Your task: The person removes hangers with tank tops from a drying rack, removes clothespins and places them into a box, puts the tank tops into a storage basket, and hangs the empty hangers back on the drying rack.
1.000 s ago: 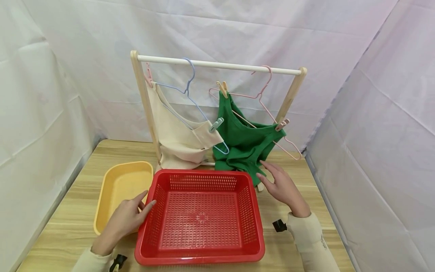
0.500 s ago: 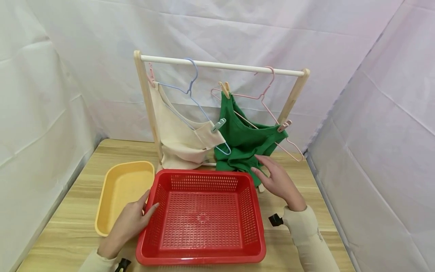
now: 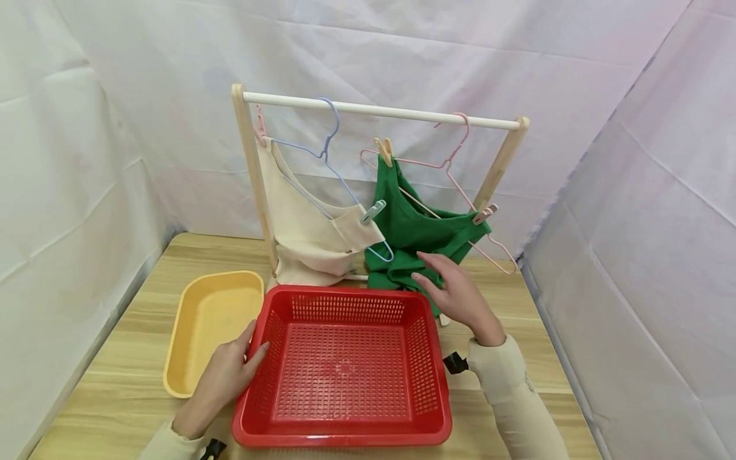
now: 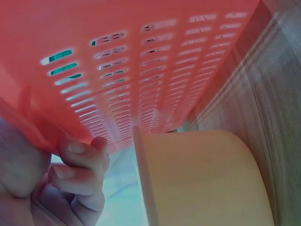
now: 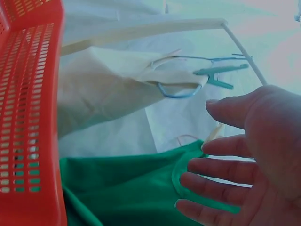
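My left hand (image 3: 227,367) grips the left rim of a red plastic basket (image 3: 342,441), thumb over the rim and fingers curled under it on the outer side. In the left wrist view, those fingers (image 4: 80,174) show below the basket's slotted wall (image 4: 131,61). My right hand (image 3: 460,297) hovers with fingers extended and apart, holding nothing, in front of a green tank top (image 3: 411,236). Beige (image 3: 307,236) and green tops hang at the rack, the beige one with a blue hanger (image 3: 329,144), the green one with a pink hanger (image 3: 454,160). Clothespins clip their shoulders.
A yellow tray (image 3: 178,345) stands left of the basket on the wooden table (image 3: 121,358). Behind the basket rises a rack with a white rail (image 3: 379,110) and wooden posts (image 3: 503,160). White cloth walls (image 3: 661,255) enclose the table.
My left hand has settled onto the basket's rim and now grips it. My right hand has moved left and slightly up, across the green top. The scene shifts slightly right with the head view.
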Tool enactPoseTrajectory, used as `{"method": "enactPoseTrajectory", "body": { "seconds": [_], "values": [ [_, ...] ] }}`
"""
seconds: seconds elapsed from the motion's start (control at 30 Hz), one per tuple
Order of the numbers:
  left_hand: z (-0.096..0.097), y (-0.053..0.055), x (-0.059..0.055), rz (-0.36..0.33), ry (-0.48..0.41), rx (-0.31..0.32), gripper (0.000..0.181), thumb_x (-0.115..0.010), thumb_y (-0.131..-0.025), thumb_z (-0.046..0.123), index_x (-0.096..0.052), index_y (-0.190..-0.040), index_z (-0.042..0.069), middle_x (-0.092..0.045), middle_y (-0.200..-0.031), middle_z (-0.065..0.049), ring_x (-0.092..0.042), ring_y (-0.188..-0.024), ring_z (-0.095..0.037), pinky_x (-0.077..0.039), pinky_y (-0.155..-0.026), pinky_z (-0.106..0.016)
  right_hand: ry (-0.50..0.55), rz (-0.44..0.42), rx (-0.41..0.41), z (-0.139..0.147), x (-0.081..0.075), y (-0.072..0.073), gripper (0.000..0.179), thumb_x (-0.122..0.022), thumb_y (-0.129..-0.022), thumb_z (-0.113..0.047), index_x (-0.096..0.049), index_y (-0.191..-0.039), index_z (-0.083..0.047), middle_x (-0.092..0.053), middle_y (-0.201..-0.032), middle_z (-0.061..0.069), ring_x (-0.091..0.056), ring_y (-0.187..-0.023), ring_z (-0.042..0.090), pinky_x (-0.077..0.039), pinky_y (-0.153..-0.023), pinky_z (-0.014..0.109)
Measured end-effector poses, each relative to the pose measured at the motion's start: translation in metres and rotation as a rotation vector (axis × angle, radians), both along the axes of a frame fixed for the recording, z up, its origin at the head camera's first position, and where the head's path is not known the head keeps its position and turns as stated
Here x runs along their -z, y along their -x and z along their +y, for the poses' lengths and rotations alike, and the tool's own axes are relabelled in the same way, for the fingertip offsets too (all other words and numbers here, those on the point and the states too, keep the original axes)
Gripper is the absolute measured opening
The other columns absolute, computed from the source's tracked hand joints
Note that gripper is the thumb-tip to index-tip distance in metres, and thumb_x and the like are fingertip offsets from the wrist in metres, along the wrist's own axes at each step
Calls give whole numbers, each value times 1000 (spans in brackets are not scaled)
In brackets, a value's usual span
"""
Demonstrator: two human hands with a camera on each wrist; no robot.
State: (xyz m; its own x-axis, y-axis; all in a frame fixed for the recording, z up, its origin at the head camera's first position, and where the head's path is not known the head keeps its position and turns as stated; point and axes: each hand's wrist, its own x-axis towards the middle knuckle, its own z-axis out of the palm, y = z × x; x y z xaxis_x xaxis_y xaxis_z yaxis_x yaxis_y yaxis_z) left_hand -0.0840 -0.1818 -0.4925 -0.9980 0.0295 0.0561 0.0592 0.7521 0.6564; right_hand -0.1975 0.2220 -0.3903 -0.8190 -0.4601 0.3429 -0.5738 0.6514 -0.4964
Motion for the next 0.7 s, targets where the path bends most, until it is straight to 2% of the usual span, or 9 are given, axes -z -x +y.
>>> {"method": "enactPoseTrajectory", "body": {
  "seconds": [0.17, 0.4, 0.57, 0.7],
  "values": [
    [0, 0, 0, -3, -9, -8, 57, -66, -96, 16, -42, -145, -1, -67, -81, -9, -60, -60, -8, -51, -49, -18, 33, 3, -6, -11, -4, 4, 47, -63, -98, -25, -54, -140, -5, -60, -133, 14, -61, -112, 29, -52, -93, 49],
    [1, 1, 1, -29, -27, -15, 59, -65, -96, 17, -40, -148, 1, -70, -91, -15, -64, -64, -11, -54, -52, -21, 90, -12, -1, -28, -10, 8, 45, -62, -99, -23, -55, -138, -3, -59, -134, 15, -59, -117, 31, -50, -96, 50],
    [0, -1, 1, -10, -33, -13, 58, -66, -96, 15, -41, -146, 1, -70, -92, -15, -64, -64, -11, -54, -52, -22, 146, -35, -11, -41, -12, 11, 45, -62, -99, -21, -54, -139, -3, -58, -135, 15, -58, -120, 29, -50, -98, 49],
    [0, -2, 1, 0, -34, -14, 56, -66, -96, 14, -43, -146, 1, -70, -90, -15, -64, -64, -11, -54, -52, -22, 178, -61, 11, -49, -12, 14, 46, -61, -100, -23, -52, -140, -3, -56, -138, 14, -56, -122, 30, -48, -100, 48]
  ]
}}
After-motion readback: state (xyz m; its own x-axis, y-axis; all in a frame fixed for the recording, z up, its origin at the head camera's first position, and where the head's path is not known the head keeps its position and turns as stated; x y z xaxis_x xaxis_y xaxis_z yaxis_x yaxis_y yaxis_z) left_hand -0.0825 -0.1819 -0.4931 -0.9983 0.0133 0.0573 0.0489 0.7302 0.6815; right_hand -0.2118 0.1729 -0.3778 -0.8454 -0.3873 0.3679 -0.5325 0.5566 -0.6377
